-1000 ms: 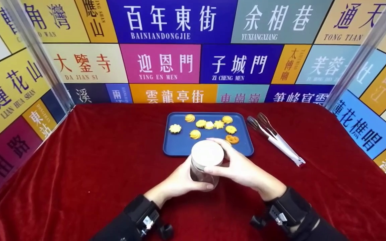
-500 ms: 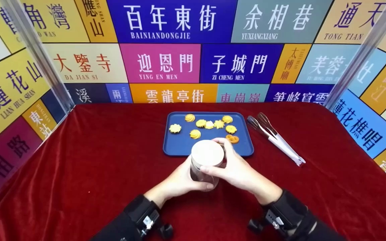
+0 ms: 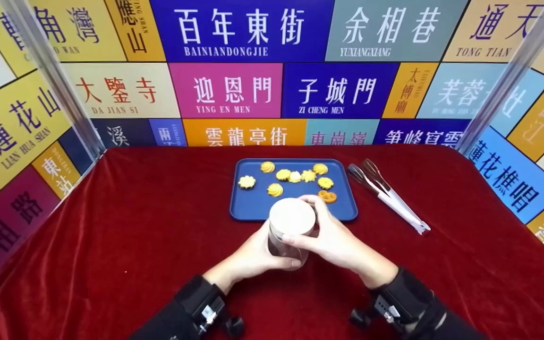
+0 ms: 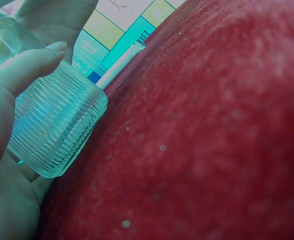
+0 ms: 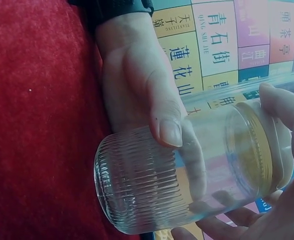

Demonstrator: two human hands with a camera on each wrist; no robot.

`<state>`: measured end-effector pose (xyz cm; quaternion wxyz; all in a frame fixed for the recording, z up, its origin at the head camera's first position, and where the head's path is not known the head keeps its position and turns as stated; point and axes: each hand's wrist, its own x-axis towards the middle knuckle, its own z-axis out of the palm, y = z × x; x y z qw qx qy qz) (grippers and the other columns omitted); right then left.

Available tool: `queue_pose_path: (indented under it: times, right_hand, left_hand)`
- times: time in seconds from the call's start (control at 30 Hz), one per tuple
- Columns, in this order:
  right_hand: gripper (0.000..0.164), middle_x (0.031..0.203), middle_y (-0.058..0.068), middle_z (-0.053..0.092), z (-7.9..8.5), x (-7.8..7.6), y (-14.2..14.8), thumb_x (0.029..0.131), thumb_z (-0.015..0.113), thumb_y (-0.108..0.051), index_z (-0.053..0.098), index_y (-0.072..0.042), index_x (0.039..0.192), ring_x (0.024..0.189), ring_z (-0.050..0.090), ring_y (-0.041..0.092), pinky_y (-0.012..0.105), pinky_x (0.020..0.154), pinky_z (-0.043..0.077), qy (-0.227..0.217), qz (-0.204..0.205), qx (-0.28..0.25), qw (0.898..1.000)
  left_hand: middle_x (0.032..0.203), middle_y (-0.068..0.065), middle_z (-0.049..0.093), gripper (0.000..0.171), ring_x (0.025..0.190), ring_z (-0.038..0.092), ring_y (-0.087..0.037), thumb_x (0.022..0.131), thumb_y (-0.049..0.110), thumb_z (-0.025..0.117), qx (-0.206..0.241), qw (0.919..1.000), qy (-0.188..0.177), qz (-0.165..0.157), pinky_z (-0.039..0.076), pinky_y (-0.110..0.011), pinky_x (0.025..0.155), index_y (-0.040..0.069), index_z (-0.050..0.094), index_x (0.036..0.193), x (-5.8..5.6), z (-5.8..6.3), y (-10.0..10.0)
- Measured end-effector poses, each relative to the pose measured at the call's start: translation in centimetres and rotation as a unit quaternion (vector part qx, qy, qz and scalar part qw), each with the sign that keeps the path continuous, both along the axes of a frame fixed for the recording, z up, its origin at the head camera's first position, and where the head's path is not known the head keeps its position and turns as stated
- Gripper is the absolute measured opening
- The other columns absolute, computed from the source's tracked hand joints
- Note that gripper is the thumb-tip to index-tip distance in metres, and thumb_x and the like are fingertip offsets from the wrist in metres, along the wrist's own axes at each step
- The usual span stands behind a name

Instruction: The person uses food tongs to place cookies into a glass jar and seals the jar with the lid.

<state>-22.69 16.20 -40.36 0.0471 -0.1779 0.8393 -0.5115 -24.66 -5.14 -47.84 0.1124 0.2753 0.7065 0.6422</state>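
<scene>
Red velvety cloth (image 3: 149,226); L hand (image 3: 252,257) curled arnd ribbed glass jar (image 5: 136,185), R hand (image 3: 335,241) clamped on pale lid (image 3: 292,216).

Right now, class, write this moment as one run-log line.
left grip: holds glass jar; right grip: on lid; lid: on jar; tongs: beside blue tray

Black sleeves (image 3: 164,319) run behind black wrist cuffs (image 3: 199,293) that carry silvery fittings (image 3: 209,313) and dark rounded knobs (image 3: 234,326).
</scene>
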Motion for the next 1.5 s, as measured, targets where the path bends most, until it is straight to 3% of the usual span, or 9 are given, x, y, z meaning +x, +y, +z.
queue_pose_path:
  times: [0.2,0.4,0.63,0.87,1.1,1.27,1.5]
  right_hand:
    - [0.079,0.146,0.009,0.056,0.0,-0.4,0.4,0.089,0.088,-0.034,0.042,-0.014,0.15,0.135,0.053,0.026,0.053,0.114,0.041,-0.014,0.035,-0.022,0.999]
    - [0.074,0.149,0.01,0.053,0.2,-1.2,1.1,0.093,0.085,-0.018,0.043,-0.011,0.154,0.135,0.054,0.026,0.039,0.107,0.05,-0.044,0.108,-0.088,0.989]
    - [0.078,0.151,0.01,0.052,0.3,-1.2,1.3,0.093,0.085,-0.019,0.042,-0.013,0.157,0.137,0.052,0.026,0.036,0.107,0.05,-0.053,0.113,-0.092,0.988]
    - [0.088,0.153,0.013,0.05,0.1,-0.8,0.9,0.091,0.088,-0.025,0.035,-0.014,0.161,0.138,0.051,0.028,0.041,0.108,0.05,-0.044,0.076,-0.053,0.995]
    - [0.091,0.146,0.011,0.056,0.1,0.1,-0.3,0.084,0.093,-0.034,0.039,-0.015,0.154,0.133,0.055,0.027,0.05,0.111,0.044,0.0,-0.003,-0.018,1.0]
    - [0.087,0.143,0.008,0.058,-0.1,0.4,-0.7,0.08,0.094,-0.04,0.043,-0.019,0.147,0.13,0.056,0.026,0.055,0.111,0.043,-0.002,-0.048,-0.001,0.999]
    - [0.085,0.141,0.009,0.059,-0.1,0.4,-0.7,0.08,0.094,-0.041,0.044,-0.019,0.145,0.129,0.056,0.026,0.056,0.112,0.043,-0.001,-0.053,0.005,0.999]
  left_hand:
    - [0.152,0.0,0.054,0.105,0.136,0.052,-0.014,0.079,0.017,0.095,-0.02,0.9997,0.004,0.013,0.04,-0.035,0.117,0.016,0.032,0.163,0.0,0.1,0.0]
    - [0.151,0.0,0.054,0.105,0.136,0.052,-0.014,0.078,0.018,0.096,-0.027,0.9994,0.013,0.019,0.04,-0.034,0.117,0.015,0.034,0.162,0.0,0.1,0.0]
    - [0.151,0.0,0.054,0.105,0.136,0.052,-0.015,0.078,0.017,0.096,-0.023,0.9996,0.01,0.016,0.039,-0.035,0.118,0.015,0.033,0.163,-0.1,0.1,0.0]
    - [0.15,0.003,0.056,0.105,0.136,0.053,-0.014,0.078,0.016,0.095,-0.01,0.9999,0.003,0.005,0.04,-0.034,0.117,0.018,0.033,0.163,-0.1,-0.1,0.0]
    - [0.15,0.0,0.056,0.104,0.135,0.055,-0.016,0.079,0.015,0.094,0.002,1.0,0.0,-0.004,0.043,-0.033,0.115,0.017,0.033,0.162,0.0,0.0,0.0]
    - [0.151,-0.003,0.055,0.103,0.135,0.054,-0.019,0.079,0.014,0.093,0.007,0.9999,0.003,-0.007,0.043,-0.034,0.115,0.015,0.032,0.162,0.0,0.0,0.1]
    - [0.152,-0.001,0.054,0.106,0.136,0.054,-0.017,0.079,0.012,0.094,0.011,0.9999,0.0,-0.007,0.042,-0.033,0.116,0.017,0.031,0.163,-0.1,-0.1,0.2]
